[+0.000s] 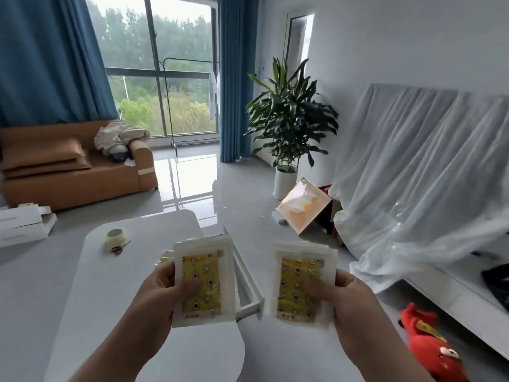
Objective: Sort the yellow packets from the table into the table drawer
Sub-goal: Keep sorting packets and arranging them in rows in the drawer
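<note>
Two stacks of yellow packets, each a clear white-edged sleeve over a yellow printed insert, are held upright and facing the camera above the table's right edge. The left stack of packets (203,279) is clamped in the left hand (165,288): thumb (190,288) pressed across the front face, the other fingers hidden behind, the hand closed no wider than the stack's thickness. The right stack of packets (301,282) is gripped likewise by the right hand (341,295), its thumb (316,288) flat on the yellow print. The two stacks are apart, the left at 9 o'clock of the right. A few more pale packets (165,257) appear to lie on the table at 10 o'clock of the left hand, though blur leaves this uncertain.

Between and below the stacks the open drawer (248,285) projects from the white table (129,285); its interior is mostly hidden by the left stack. At 11 o'clock on the tabletop stand a tape roll (115,237) and, touching it, small scissors (120,248). Farther out: a brown sofa (74,172) at 10 o'clock, a potted plant (289,119) at 1 o'clock, a white draped sheet (429,172) at 2 o'clock, a red plush toy (432,346) at 4 o'clock.
</note>
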A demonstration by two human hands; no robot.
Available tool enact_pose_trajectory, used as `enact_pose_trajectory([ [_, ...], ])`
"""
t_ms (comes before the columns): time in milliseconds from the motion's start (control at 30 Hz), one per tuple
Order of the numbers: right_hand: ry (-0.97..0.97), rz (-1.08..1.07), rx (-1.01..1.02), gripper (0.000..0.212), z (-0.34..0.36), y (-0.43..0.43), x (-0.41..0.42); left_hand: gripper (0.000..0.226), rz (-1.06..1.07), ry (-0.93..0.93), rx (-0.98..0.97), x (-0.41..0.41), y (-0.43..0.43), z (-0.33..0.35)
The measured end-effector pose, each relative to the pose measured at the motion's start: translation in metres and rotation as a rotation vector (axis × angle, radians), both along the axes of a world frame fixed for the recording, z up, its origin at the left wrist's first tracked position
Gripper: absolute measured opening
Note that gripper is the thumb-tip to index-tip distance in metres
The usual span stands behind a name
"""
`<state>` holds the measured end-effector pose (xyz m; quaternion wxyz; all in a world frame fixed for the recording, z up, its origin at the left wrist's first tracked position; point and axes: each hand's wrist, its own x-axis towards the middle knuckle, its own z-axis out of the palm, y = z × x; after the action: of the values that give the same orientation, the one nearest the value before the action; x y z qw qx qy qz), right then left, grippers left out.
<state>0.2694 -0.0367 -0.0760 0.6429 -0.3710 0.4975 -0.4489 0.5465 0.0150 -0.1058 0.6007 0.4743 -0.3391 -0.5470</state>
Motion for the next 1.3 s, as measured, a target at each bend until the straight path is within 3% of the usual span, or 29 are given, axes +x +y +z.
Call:
enact_pose_trajectory([
  [100, -0.029, -0.046, -0.003, 0.033, -0.003, -0.019, -0.030, 0.044, -0.026, -0.003, -0.007, -0.023, -0.028, 0.002],
  [233, -0.081, -0.053, 0.020, 0.028, -0.008, -0.059, -0.055, 0.078, -0.078, -0.018, -0.008, -0.043, -0.077, -0.004],
  [467, -0.004, -0.039, 0.046, 0.024, -0.014, -0.179, -0.063, 0.093, -0.037, 0.026, 0.057, -0.061, -0.192, -0.030],
  [600, 0.013, -0.020, 0.066, 0.021, -0.007, -0.247, -0.064, 0.055, -0.017, 0.039, 0.081, -0.068, -0.264, -0.037],
  [933, 0.014, -0.030, 0.089, 0.023, -0.011, -0.373, -0.088, 0.025, 0.017, 0.016, 0.104, -0.109, -0.387, -0.030],
  [1167, -0.022, 0.063, 0.074, 0.023, -0.026, -0.478, -0.119, 0.065, 0.060, 0.018, 0.107, -0.144, -0.459, -0.033],
  [1300, -0.051, 0.147, 0.086, 0.024, -0.028, -0.549, -0.148, 0.038, 0.195, 0.049, 0.111, -0.173, -0.505, -0.028],
])
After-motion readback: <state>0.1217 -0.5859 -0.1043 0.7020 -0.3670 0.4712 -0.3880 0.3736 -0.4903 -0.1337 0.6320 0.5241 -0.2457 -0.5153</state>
